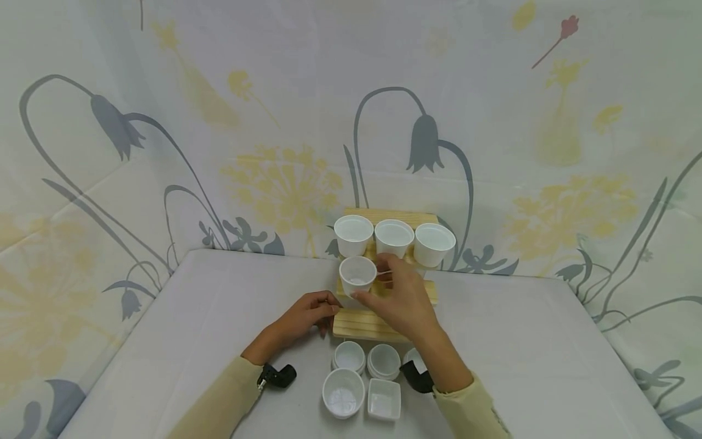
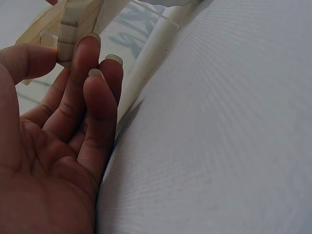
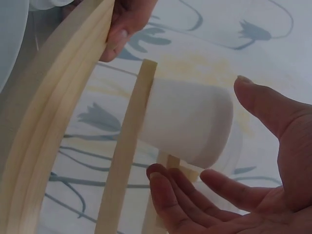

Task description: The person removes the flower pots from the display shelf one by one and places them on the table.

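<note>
A small white cup (image 1: 358, 275) stands on the middle step of a tiered wooden stand (image 1: 364, 325), at its left end. My right hand (image 1: 403, 296) is around the cup's right side, thumb in front and fingers behind. In the right wrist view the thumb and fingers (image 3: 165, 195) are spread beside the cup (image 3: 187, 122), with a gap at the thumb. My left hand (image 1: 307, 317) grips the left end of the stand's lowest board (image 2: 68, 34) between thumb and fingers. Clear supports show under the boards in the left wrist view.
Three white cups (image 1: 393, 236) line the top step. In front of the stand, on the white-covered table (image 1: 526, 353), are round white containers (image 1: 349, 356), a larger round bowl (image 1: 343, 393) and a square dish (image 1: 384, 400). A flowered cloth (image 1: 307, 122) hangs behind.
</note>
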{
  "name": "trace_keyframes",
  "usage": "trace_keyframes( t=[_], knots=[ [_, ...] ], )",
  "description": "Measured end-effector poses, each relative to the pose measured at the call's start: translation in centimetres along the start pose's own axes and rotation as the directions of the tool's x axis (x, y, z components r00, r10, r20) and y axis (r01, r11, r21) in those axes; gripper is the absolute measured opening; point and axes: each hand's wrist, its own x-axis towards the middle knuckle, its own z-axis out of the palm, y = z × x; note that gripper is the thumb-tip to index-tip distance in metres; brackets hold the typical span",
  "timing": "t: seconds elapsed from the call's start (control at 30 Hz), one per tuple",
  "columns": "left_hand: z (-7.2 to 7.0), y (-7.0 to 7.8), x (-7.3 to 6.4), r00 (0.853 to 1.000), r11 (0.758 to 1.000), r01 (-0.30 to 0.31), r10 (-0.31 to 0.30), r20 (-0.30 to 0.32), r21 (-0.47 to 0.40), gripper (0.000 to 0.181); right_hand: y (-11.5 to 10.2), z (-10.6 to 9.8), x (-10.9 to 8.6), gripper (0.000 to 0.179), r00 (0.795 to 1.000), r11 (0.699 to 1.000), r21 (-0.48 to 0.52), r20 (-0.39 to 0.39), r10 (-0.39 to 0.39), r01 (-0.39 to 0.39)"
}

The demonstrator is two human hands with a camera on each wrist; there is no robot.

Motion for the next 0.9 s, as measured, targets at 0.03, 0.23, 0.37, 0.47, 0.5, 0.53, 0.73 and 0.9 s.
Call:
trace_keyframes(
  t=[0.03, 0.23, 0.37, 0.47, 0.5, 0.53, 0.73, 0.9],
  knots=[
    [0.0, 0.0, 0.0, 1.000, 1.000, 0.000, 0.000, 0.000, 0.002, 0.024, 0.1, 0.2, 0.0, 0.067, 1.000, 1.000, -0.008, -0.001, -0.003, 0.003],
    [0.0, 0.1, 0.1, 1.000, 1.000, 0.002, -0.002, -0.001, 0.009, 0.024, 0.6, 0.9, 0.2, 0.068, 0.999, 0.998, -0.049, -0.018, -0.030, 0.029],
    [0.0, 0.1, 0.1, 1.000, 1.000, 0.005, -0.005, -0.001, 0.011, 0.024, 0.7, 1.2, 0.3, 0.068, 0.999, 0.998, -0.056, -0.030, -0.034, 0.032],
    [0.0, 0.1, 0.1, 1.000, 1.000, 0.009, -0.008, -0.002, 0.015, 0.023, 0.8, 1.5, 0.3, 0.067, 0.999, 0.998, -0.043, -0.036, -0.036, 0.035],
    [0.0, 0.0, 0.1, 1.000, 1.000, 0.010, -0.010, -0.002, 0.015, 0.023, 0.9, 1.5, 0.3, 0.067, 0.999, 0.999, -0.039, -0.039, -0.038, 0.037],
    [0.0, 0.0, 0.1, 1.000, 1.000, 0.010, -0.010, -0.002, 0.016, 0.022, 0.9, 1.6, 0.3, 0.067, 0.998, 0.998, -0.037, -0.041, -0.042, 0.040],
    [-0.1, -0.2, 0.2, 1.000, 1.000, -0.002, 0.002, 0.003, 0.015, 0.021, 1.2, 2.0, 0.3, 0.068, 0.997, 0.998, -0.053, -0.058, -0.048, 0.045],
    [0.0, -0.1, 0.1, 1.000, 1.000, 0.005, -0.005, -0.002, 0.008, 0.022, 1.1, 2.1, 0.1, 0.070, 0.996, 0.997, -0.072, -0.071, -0.045, 0.040]
  ],
)
